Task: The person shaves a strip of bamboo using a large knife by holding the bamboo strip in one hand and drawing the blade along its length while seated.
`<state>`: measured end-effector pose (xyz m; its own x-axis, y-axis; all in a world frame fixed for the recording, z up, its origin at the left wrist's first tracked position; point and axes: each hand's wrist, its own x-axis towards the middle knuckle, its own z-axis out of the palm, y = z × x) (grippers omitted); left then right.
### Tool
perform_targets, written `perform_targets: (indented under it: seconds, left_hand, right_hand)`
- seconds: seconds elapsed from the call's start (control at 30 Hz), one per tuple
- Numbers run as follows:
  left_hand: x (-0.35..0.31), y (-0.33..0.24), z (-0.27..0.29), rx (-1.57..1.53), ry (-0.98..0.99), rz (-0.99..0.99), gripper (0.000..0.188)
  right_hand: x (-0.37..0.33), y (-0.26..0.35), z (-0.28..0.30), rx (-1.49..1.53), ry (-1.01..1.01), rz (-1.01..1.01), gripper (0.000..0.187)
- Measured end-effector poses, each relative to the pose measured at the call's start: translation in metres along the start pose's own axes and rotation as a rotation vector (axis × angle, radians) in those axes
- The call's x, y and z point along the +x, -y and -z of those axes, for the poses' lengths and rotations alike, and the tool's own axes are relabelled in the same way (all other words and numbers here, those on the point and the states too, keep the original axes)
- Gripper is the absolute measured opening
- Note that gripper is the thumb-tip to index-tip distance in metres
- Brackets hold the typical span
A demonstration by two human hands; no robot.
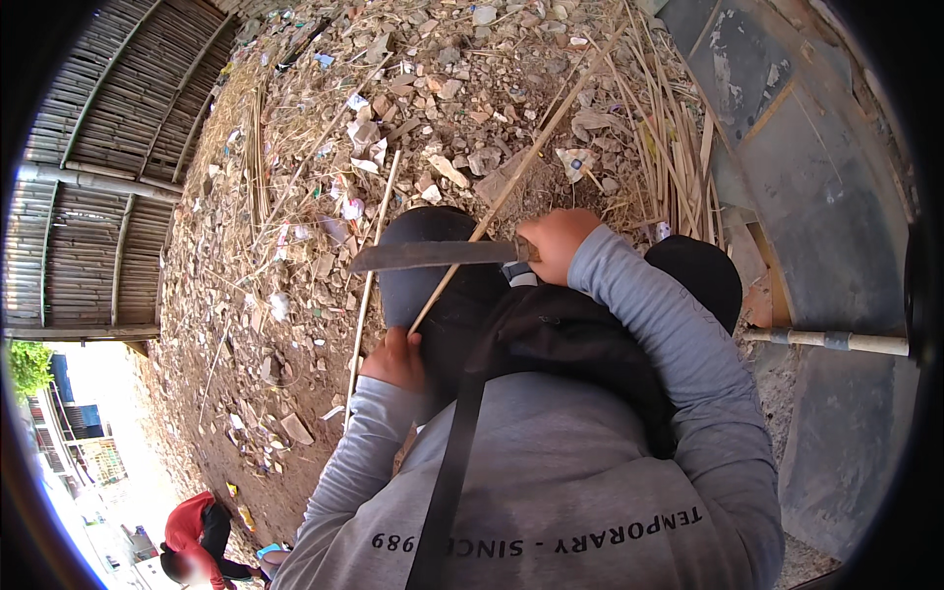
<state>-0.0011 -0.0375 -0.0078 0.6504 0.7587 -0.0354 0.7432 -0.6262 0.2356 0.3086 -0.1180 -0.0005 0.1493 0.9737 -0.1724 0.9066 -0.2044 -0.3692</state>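
Observation:
My right hand (560,244) is closed round the handle of a machete (423,256), its long dark blade pointing left across my knees. A long, thin bamboo strip (531,157) runs from my left hand up and away to the right. The blade crosses this strip above my dark-clad left knee; whether they touch, I cannot tell. My left hand (393,362) grips the strip's near end, its fingers curled round it. Beside that knee, a second pale bamboo strip (372,261) reaches down behind my left forearm.
Stones and litter cover the ground (295,285). Several split bamboo strips (678,147) lie at the far right, beside grey sheets (826,216) and a pole (836,341). A bamboo-slat wall (88,236) stands left. A person in red (187,531) bends low at the lower left.

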Motion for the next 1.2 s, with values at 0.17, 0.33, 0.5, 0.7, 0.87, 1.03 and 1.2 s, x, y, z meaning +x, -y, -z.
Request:
perform_targets:
  seconds: [0.17,0.33,0.5,0.7,0.87,1.03,1.2]
  left_hand:
    - [0.009,-0.002,-0.002,0.008,0.018,0.006,0.019]
    - [0.006,0.002,-0.006,0.045,0.013,0.060,0.018]
    - [0.008,-0.004,-0.004,-0.027,0.023,0.027,0.019]
    - [0.014,0.004,-0.007,-0.041,0.025,0.031,0.020]
    - [0.006,0.003,0.018,-0.138,-0.035,0.032,0.031]
    - [-0.003,0.016,0.023,-0.060,0.123,0.064,0.034]
    - [-0.005,0.012,-0.004,-0.010,0.126,0.099,0.032]
  right_hand:
    - [0.016,-0.033,-0.012,0.156,-0.092,-0.054,0.020]
    - [0.010,-0.013,0.000,0.052,-0.026,-0.079,0.022]
    - [0.005,0.002,-0.006,-0.024,0.043,0.035,0.022]
    - [0.016,-0.031,-0.011,0.042,-0.146,-0.098,0.023]
    - [0.008,-0.035,-0.012,0.013,-0.195,-0.071,0.024]
    - [0.004,-0.046,-0.012,-0.006,-0.222,-0.114,0.023]
    - [0.008,-0.012,-0.007,-0.014,-0.058,-0.004,0.024]
